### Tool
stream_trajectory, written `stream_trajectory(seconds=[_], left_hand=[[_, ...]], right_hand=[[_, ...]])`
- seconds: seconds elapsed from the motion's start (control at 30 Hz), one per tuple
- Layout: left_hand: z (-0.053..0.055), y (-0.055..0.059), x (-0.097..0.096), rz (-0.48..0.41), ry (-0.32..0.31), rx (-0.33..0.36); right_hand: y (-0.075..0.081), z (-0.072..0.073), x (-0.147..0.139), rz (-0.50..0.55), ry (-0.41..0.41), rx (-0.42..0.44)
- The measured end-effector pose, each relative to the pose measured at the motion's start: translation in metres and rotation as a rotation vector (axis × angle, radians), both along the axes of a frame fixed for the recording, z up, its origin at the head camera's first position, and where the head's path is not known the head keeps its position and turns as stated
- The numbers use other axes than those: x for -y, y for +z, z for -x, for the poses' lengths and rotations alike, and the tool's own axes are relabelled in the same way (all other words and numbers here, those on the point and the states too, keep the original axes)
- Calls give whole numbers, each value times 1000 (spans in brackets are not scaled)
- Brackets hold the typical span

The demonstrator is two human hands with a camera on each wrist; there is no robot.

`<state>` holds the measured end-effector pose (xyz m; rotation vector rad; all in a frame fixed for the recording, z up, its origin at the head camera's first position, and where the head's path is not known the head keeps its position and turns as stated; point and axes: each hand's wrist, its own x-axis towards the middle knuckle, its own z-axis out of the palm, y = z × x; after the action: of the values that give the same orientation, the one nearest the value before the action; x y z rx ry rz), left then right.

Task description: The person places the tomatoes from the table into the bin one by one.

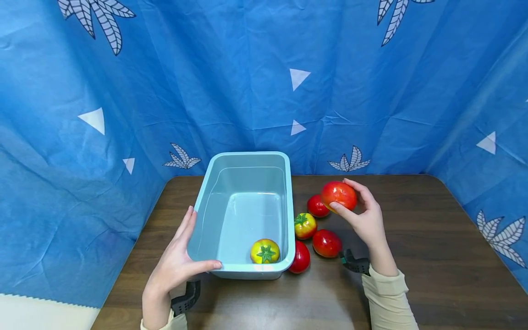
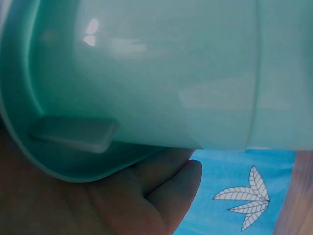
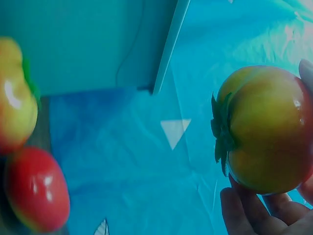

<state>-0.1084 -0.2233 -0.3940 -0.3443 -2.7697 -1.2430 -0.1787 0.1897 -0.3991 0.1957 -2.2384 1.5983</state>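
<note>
Blue cloth curtains [image 1: 270, 50], printed with white triangles and outlined leaves, enclosed the back and sides of a dark brown wood-grain table [image 1: 437, 256]. Clock directions were read from the head view, 12 o'clock at the back. One pale-blue, open-topped rectangular box [image 1: 243, 215], apparently plastic, stood with its long axis near 12-to-6. Inside, toward 5 o'clock, lay a round yellow fruit with a green calyx [image 1: 265, 251]. The left hand [image 1: 177, 259] rested at the box's 8 o'clock corner, spread wide, fingers straight along the outer wall, thumb extended onto the near rim. The right hand [image 1: 365, 215] pinched a glossy red-and-yellow round fruit [image 1: 339, 195] between thumb and fingers, parted by the fruit's width. Governing relation: this fruit lay at 10 o'clock from the right hand and just short of 3 o'clock from the box's centre, outside the long wall. Being nearly round, it showed no marked long axis. The right hand was nearer to it. A small red fruit [image 1: 316, 206], a yellow-and-red fruit [image 1: 305, 226], an oval red fruit [image 1: 327, 243] and a partly hidden red fruit [image 1: 301, 257] sat on the table between roughly 3 and 4 o'clock.
</note>
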Motion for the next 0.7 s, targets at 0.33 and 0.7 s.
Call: stream_trajectory(seconds=[0.33,0.7], left_hand=[[0,0,0,0,-5,-6],[0,2,-1,-5,2,4]], right_hand=[[6,-7,32,79,104,-19],[12,-19,67,165,250,-47]])
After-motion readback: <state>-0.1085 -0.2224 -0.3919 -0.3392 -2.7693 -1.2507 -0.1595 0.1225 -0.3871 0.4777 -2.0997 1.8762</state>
